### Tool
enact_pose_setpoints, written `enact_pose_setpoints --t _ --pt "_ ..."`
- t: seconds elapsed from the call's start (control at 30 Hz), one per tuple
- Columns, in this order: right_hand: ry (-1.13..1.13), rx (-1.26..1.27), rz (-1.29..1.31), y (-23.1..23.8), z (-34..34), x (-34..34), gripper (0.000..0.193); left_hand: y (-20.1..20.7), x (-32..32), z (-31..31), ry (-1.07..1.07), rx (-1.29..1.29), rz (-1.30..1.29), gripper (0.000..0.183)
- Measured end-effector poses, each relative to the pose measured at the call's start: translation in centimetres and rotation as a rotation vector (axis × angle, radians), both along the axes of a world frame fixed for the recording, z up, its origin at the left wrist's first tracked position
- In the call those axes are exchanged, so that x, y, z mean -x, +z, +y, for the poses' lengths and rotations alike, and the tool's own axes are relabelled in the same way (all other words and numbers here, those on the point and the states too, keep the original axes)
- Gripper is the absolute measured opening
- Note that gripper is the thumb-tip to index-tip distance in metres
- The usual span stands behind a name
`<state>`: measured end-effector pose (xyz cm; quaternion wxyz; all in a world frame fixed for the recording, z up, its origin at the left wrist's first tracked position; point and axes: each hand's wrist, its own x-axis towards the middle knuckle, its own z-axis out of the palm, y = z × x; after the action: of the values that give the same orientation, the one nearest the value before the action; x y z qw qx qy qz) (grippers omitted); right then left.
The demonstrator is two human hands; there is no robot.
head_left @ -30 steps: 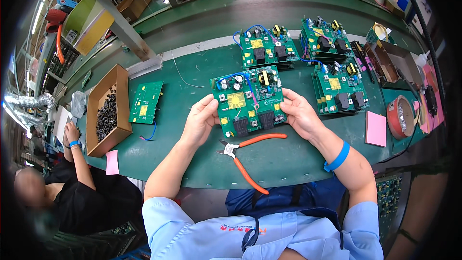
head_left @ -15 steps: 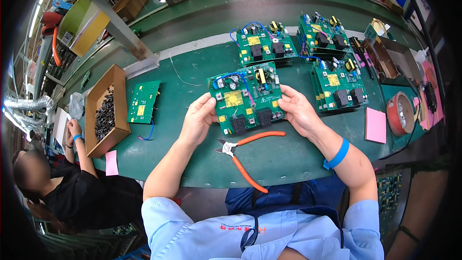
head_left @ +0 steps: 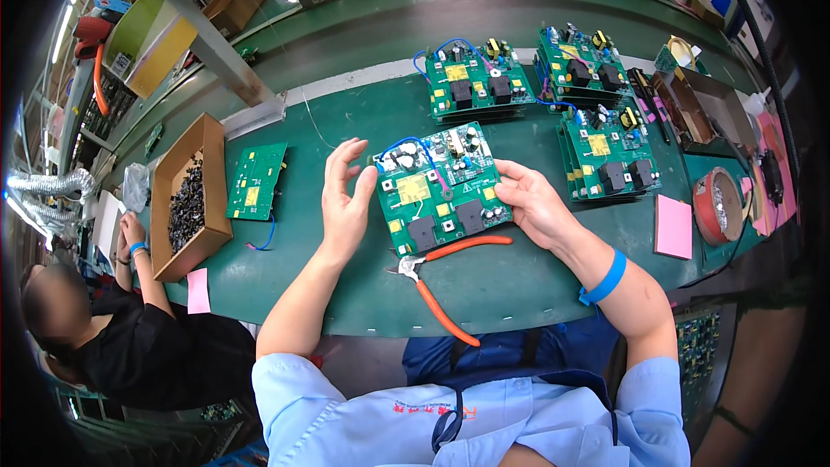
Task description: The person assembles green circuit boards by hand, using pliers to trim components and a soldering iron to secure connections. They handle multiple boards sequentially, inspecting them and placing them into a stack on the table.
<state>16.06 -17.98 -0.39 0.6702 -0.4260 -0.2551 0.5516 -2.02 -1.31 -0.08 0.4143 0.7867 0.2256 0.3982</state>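
Note:
A green circuit board (head_left: 439, 191) with black relays, yellow patches and a blue wire is held up in front of me. My right hand (head_left: 534, 201) grips its right edge between thumb and fingers. My left hand (head_left: 347, 199) is off the board's left side, fingers and thumb apart, with nothing in it. Orange-handled cutting pliers (head_left: 447, 316) lie spread on the green table just below the board, their jaws close to its lower left corner.
Stacks of similar boards (head_left: 480, 82) stand at the back right. Left of me lie a single board (head_left: 258, 182) and a cardboard box (head_left: 210, 238) of small black parts. A pink pad (head_left: 673, 227) and a red round container (head_left: 718, 206) sit to the right. Another person (head_left: 130, 329) sits at the left.
My left hand has let go of the board's left edge and opened beside it. The board has tilted and shifted slightly, still in my right hand.

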Motion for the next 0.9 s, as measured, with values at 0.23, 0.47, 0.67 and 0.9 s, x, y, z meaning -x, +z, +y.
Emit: enact_pose_setpoints --t 0.23,0.47,0.67,0.9 --pt "0.065 -0.004 -0.039 0.2 -0.1 0.3 0.039 1.0 0.0 -1.0 -0.008 -0.35 0.089 0.038" --pt "0.141 -0.018 -0.09 -0.2 -0.2 0.5 0.038 1.2 0.1 -1.1 -0.079 -0.467 0.225 0.026" --pt "0.131 -0.007 -0.099 -0.2 -0.2 0.4 0.038 1.3 0.2 -1.3 -0.025 -0.43 0.076 0.012" --pt "0.057 0.0 -0.048 0.0 -0.1 0.4 0.037 1.2 0.4 -0.5 -0.021 0.055 -0.277 0.005"
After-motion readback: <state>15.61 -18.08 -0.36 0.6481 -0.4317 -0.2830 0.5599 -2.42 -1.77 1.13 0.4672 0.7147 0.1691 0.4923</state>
